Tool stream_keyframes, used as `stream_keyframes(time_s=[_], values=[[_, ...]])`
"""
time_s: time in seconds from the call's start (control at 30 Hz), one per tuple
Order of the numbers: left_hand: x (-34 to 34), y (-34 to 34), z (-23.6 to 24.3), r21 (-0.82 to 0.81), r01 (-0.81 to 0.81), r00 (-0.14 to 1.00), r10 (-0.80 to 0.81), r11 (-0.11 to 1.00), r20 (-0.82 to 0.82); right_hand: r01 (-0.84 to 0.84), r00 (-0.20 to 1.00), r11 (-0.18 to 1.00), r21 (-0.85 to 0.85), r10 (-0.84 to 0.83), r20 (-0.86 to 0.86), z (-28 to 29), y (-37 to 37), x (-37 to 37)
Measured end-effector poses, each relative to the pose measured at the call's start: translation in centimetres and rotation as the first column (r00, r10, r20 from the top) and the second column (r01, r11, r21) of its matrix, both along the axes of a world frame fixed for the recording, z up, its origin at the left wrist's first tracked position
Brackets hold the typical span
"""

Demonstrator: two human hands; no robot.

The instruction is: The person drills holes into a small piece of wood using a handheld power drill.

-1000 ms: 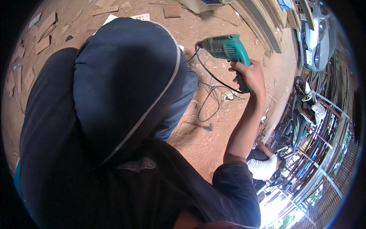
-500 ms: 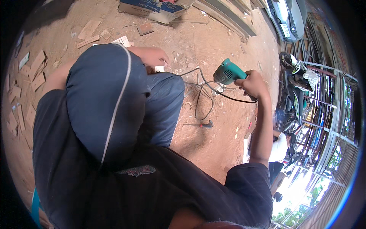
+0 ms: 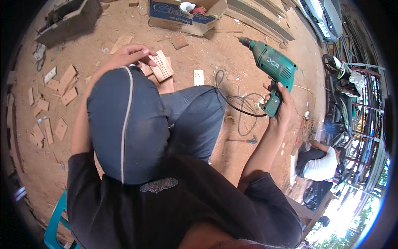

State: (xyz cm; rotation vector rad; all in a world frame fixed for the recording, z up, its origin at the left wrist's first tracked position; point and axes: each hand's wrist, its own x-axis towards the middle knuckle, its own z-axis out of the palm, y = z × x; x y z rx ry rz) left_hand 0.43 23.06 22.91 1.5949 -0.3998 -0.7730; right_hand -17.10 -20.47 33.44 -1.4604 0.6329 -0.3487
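In my right hand (image 3: 278, 98) is a green electric drill (image 3: 275, 62), gripped by its handle. The drill is raised over the ground, its chuck and bit turned toward the upper left. Beyond my raised knee, my left hand (image 3: 134, 56) has its fingers closed over the edge of a pale wooden block (image 3: 162, 68) with rows of drilled holes. Other wood pieces lie under that block, partly hidden by my knee and hand. A small whitish holed plate (image 3: 198, 77) lies apart on the ground, right of the block.
Black cable (image 3: 226, 97) loops below the drill, near a screwdriver (image 3: 244, 141). Ahead stand a cardboard box (image 3: 178, 23), long planks (image 3: 261, 18) and a dark trough (image 3: 68, 25). Wood offcuts (image 3: 68, 79) litter the left. Another person (image 3: 319, 166) crouches at right; a teal chair (image 3: 56, 218) is lower left.
My left hand has left the small whitish plate and moved left onto the holed block. My right hand has turned the drill, so its bit now points upper left. The view has shifted.
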Motion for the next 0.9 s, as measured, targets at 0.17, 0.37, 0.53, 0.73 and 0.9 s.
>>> stream_keyframes(time_s=[0.17, 0.37, 0.53, 0.73, 0.9], values=[[-2.8, 3.1, 16.2, 0.024, 0.055, 0.936, -0.06, 0.998, 0.346, -0.028, 0.978, 0.985, 0.169, -0.008, 0.207, -0.1, 6.7, 3.3], [-7.8, -6.7, 21.1, 0.27, 0.118, 0.914, -0.211, 0.956, 0.347, -0.028, 0.933, 0.995, 0.091, -0.007, 0.36, 2.2, 16.5, 7.0], [-7.4, -11.2, 20.2, 0.018, -0.049, 0.995, 0.047, 0.999, 0.093, 0.011, 0.867, 0.963, -0.271, 0.126, 0.482, 4.0, 19.5, 7.5], [-8.5, -11.4, 20.0, -0.35, -0.252, 0.967, 0.221, 0.902, -0.126, 0.068, 0.798, 0.798, -0.599, 0.317, 0.513, 6.2, 21.3, 7.8], [-7.4, -9.8, 19.8, -0.313, -0.478, 0.865, 0.378, 0.82, -0.33, -0.157, 0.877, 0.637, -0.754, 0.441, 0.19, 7.5, 22.7, 8.8]])
